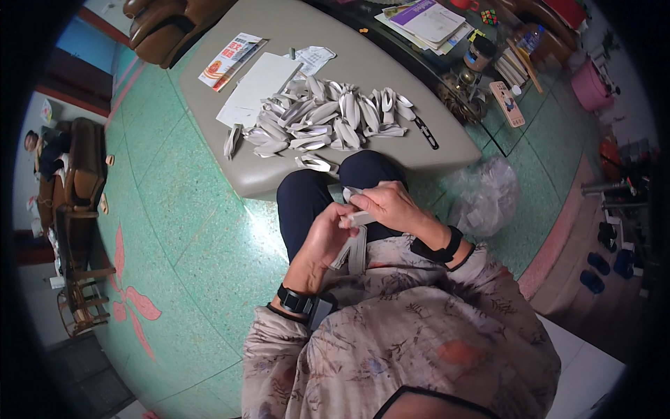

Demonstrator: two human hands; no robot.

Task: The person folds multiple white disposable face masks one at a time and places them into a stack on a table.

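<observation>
Over my lap, my left hand [331,230] and my right hand [391,207] are close together, fingers closed on one small folded white paper piece [361,218]. A pale tip of paper shows above my right thumb; the fingers hide how it joins the rest. Below my left hand, several flat folded paper strips [357,251] lie on my lap. In front of my knees, a heap of boat-shaped folded paper pieces [319,115] covers part of a grey upholstered bench [272,180]. One folded piece [315,163] sits apart at the bench's near edge.
A black slotted tool [426,133] lies right of the heap. Behind it are white sheets [251,97] and a printed booklet [230,62]. A clear plastic bag [489,196] stands on the floor at right. A dark glass table [413,55] holds papers and a jar [479,53].
</observation>
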